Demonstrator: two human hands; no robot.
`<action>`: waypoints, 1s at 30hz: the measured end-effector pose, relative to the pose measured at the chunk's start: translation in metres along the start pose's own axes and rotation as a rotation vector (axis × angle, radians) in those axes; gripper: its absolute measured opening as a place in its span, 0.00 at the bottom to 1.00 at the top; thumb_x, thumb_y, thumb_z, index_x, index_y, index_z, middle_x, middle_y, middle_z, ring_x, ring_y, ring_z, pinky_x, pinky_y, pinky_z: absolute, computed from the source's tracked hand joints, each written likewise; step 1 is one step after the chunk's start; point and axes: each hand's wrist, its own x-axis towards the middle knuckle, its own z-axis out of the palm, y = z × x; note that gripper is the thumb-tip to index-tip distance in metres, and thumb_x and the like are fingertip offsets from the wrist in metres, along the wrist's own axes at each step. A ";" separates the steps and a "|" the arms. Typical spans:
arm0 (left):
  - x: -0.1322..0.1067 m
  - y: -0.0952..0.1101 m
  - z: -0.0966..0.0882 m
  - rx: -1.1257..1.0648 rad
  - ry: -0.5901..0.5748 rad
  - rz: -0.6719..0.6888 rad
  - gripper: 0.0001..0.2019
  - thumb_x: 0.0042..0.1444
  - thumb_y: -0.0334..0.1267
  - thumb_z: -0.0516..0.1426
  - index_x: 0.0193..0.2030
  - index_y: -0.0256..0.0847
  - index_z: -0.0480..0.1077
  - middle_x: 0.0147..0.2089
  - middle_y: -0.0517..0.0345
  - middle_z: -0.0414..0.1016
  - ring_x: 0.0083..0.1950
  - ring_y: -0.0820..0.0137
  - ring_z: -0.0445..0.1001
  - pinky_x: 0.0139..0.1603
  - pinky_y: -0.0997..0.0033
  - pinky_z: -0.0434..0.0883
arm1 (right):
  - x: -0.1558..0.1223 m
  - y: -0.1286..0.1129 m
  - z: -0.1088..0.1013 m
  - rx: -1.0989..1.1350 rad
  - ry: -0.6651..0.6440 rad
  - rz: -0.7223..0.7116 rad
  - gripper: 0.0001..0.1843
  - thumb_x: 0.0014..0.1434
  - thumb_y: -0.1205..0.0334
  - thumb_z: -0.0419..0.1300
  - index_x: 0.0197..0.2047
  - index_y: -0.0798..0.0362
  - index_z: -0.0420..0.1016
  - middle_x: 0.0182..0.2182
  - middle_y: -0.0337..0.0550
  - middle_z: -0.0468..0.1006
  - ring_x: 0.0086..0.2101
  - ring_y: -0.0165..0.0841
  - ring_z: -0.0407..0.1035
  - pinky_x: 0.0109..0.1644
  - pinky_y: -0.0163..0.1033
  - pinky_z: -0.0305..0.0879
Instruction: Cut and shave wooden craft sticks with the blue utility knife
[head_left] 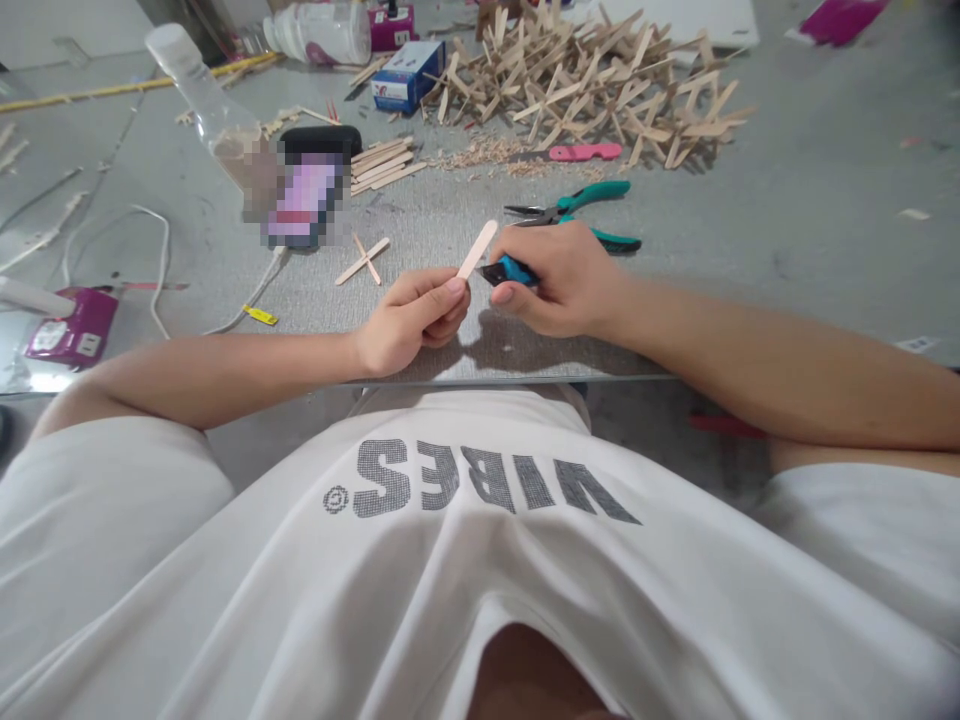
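Note:
My left hand (420, 315) pinches the lower end of a flat wooden craft stick (478, 250), which slants up and to the right. My right hand (566, 280) is wrapped round a blue and black utility knife (511, 271). Its dark tip points left, close to the stick; whether it touches cannot be made out. Just left of my left hand, two sticks joined in a cross (364, 260) lie on the table. Behind my right hand are long-nose pliers (574, 208) with green handles, partly covered by the hand.
A big heap of crossed sticks (600, 85) spreads across the back, with wood shavings (484, 153) and a pink-handled knife (585, 153) before it. Loose sticks (382, 163), a blue box (409, 77), a phone (304, 200) on a white cable (262, 290) and a bottle (217, 110) stand left.

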 end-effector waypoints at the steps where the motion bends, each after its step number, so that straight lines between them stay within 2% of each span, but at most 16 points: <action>1: 0.000 0.000 0.000 -0.005 -0.002 -0.001 0.33 0.62 0.65 0.71 0.26 0.44 0.61 0.22 0.72 0.48 0.22 0.81 0.45 0.23 0.77 0.46 | 0.000 0.000 0.000 -0.001 -0.001 -0.006 0.37 0.83 0.25 0.42 0.42 0.50 0.67 0.31 0.43 0.71 0.31 0.33 0.62 0.38 0.43 0.55; 16: 0.000 -0.001 -0.001 -0.079 -0.038 0.020 0.32 0.64 0.62 0.72 0.26 0.42 0.62 0.22 0.71 0.50 0.21 0.82 0.47 0.21 0.80 0.47 | 0.000 -0.002 -0.002 0.028 -0.021 0.006 0.36 0.84 0.27 0.41 0.42 0.50 0.64 0.31 0.42 0.69 0.31 0.32 0.59 0.38 0.44 0.55; 23: -0.001 -0.002 -0.002 -0.062 0.017 -0.031 0.29 0.69 0.56 0.67 0.26 0.42 0.62 0.22 0.71 0.49 0.21 0.82 0.47 0.23 0.81 0.50 | 0.000 0.000 0.001 0.044 0.010 -0.034 0.35 0.83 0.27 0.44 0.42 0.51 0.64 0.30 0.41 0.68 0.30 0.32 0.58 0.37 0.42 0.52; 30: 0.000 -0.002 -0.002 -0.093 -0.038 0.019 0.29 0.66 0.58 0.70 0.26 0.42 0.63 0.21 0.72 0.49 0.21 0.82 0.46 0.21 0.82 0.48 | 0.000 -0.001 0.000 0.055 -0.026 0.009 0.36 0.82 0.25 0.44 0.42 0.51 0.65 0.31 0.42 0.69 0.31 0.33 0.60 0.38 0.43 0.53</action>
